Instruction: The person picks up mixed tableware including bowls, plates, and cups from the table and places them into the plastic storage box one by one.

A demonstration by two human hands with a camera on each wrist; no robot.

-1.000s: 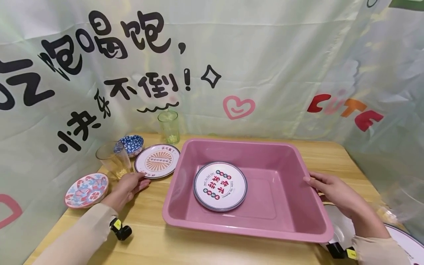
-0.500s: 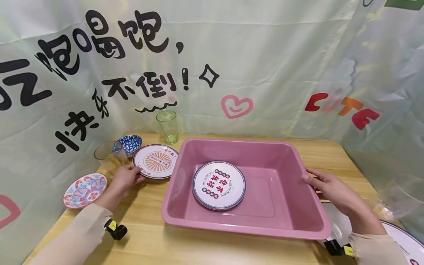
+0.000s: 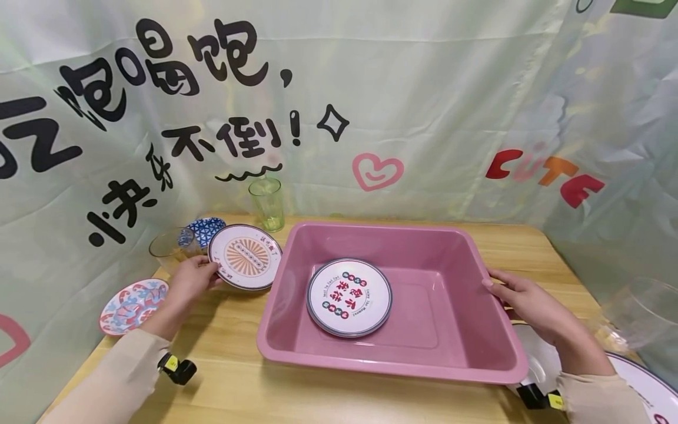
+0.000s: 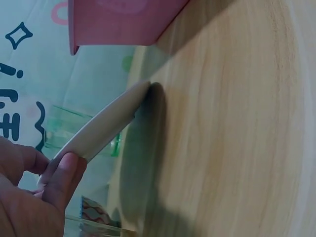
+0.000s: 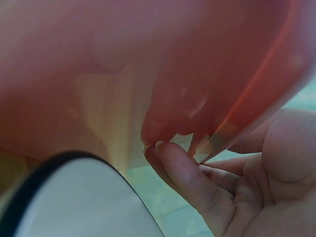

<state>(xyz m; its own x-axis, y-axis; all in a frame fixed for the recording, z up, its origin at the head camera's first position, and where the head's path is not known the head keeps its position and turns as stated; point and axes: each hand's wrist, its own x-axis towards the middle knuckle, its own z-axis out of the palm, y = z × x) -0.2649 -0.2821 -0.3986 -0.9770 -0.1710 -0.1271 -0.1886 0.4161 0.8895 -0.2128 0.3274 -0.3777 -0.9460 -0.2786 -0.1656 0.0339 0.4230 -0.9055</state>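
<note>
Left hand is pinching the orange-rayed plate by one edge, tilted beside the pink tub, perhaps touching the surface. Right hand is gripping the tub's rim. One-sided pinch is risking a pivot into that rim.

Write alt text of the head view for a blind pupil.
A person's left hand holds a sunburst plate by its edge while the right hand grips the rim of a pink basin. A white plate with red lettering lies inside it. A green glass and blue-patterned bowl stand behind the sunburst plate.
</note>
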